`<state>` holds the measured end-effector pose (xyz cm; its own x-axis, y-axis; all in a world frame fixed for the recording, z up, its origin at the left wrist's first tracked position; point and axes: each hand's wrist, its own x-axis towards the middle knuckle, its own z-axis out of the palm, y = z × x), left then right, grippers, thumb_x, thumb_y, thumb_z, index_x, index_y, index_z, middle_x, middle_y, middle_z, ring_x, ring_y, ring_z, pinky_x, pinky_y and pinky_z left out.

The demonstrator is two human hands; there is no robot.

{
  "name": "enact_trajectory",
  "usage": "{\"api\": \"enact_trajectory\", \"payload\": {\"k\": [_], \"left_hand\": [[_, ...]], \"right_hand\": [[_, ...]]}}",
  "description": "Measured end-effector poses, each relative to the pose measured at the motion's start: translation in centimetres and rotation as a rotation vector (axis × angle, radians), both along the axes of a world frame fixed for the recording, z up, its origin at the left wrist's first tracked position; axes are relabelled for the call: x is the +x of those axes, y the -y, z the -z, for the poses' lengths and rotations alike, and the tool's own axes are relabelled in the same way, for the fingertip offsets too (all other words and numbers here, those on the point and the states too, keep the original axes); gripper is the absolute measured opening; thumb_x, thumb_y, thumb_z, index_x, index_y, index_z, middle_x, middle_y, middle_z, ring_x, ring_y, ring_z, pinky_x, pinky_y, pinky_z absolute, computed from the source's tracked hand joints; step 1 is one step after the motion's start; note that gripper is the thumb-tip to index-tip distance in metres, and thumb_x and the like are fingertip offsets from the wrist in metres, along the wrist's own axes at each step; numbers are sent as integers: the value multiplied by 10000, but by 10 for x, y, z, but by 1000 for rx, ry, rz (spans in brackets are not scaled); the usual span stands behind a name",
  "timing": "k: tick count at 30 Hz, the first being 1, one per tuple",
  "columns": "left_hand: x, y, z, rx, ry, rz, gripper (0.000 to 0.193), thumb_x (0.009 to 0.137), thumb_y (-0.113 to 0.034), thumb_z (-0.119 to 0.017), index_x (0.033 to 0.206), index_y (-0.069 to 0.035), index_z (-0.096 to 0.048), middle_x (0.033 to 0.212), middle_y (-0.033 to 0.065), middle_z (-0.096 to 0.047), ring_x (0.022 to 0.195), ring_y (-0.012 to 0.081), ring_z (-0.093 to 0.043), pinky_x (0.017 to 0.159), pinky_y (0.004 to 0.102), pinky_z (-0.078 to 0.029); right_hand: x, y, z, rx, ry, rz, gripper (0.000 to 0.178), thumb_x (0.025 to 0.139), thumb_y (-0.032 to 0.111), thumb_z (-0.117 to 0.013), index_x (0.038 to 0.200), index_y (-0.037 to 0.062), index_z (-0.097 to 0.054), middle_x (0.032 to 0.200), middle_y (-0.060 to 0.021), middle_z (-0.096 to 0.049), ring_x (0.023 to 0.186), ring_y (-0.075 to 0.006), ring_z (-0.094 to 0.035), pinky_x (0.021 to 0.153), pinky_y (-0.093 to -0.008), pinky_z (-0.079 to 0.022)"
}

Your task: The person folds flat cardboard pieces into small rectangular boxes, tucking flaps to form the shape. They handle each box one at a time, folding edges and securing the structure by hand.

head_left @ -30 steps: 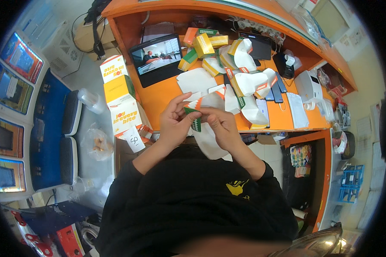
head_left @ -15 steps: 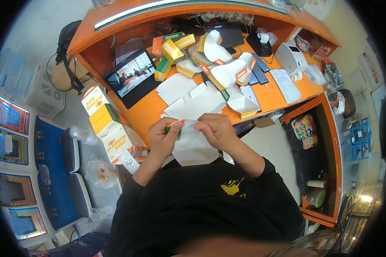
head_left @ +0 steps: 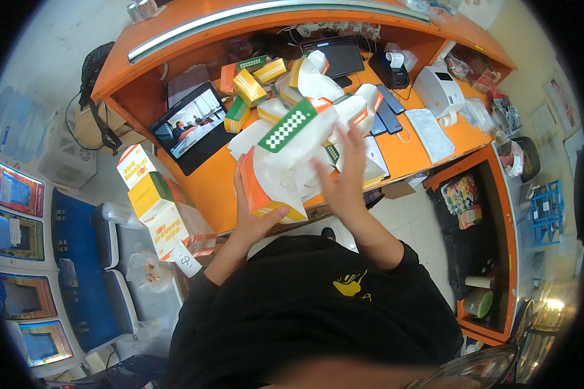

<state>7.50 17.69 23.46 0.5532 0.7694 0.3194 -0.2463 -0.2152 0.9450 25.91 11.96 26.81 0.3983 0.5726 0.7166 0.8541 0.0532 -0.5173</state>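
Observation:
A part-folded paper food carton (head_left: 280, 174), white inside with orange, yellow and green outer panels, is held up over the desk's near edge. My left hand (head_left: 246, 219) grips its orange and yellow side, thumb in front. Beside the carton's right side, my right hand (head_left: 345, 185) has its fingers apart and holds nothing; whether a fingertip touches the card I cannot tell. Behind lies a pile of other part-folded cartons (head_left: 315, 84), partly hidden by the raised one. Small closed yellow boxes (head_left: 248, 87) sit to the pile's left.
On the orange desk (head_left: 204, 188) are a tablet (head_left: 191, 126) playing video, dark phones (head_left: 388, 120), a notepad (head_left: 429, 135) and a white label printer (head_left: 438, 91). Taller printed cartons (head_left: 150, 198) stand at its left end. An open orange cabinet (head_left: 507, 259) is to the right.
The carton has been raised away from my body and turned, so its green and orange panels show. My right hand has come off its edge and spread its fingers.

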Motion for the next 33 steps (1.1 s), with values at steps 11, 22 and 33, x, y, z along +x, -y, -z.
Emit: {"api": "enact_trajectory", "payload": {"k": [11, 22, 33], "left_hand": [[40, -3, 34, 93, -282, -56, 930, 831, -469, -729, 1539, -102, -251, 1315, 114, -374, 1293, 266, -360, 1091, 406, -324], [19, 3, 63, -138, -377, -389, 526, 980, -275, -584, 1446, -103, -415, 1349, 138, -387, 1234, 269, -454, 1000, 386, -430], [-11, 12, 83, -242, -349, -532, 423, 986, -210, -582, 1374, -66, -491, 1335, 113, -441, 1170, 234, -518, 976, 344, -450]], "right_hand": [[104, -33, 35, -317, 29, -275, 217, 890, 131, -644, 1090, 72, -703, 1083, -214, -669, 1094, -385, -606, 883, -460, -490], [189, -148, 31, -307, 378, 106, 379, 839, 212, -702, 1206, 130, -653, 1220, -114, -657, 1164, -347, -580, 979, -482, -437], [18, -74, 176, -824, 687, -1208, 354, 871, 285, -651, 1136, 49, -658, 1222, -112, -649, 1094, -298, -635, 912, -426, -509]]}}
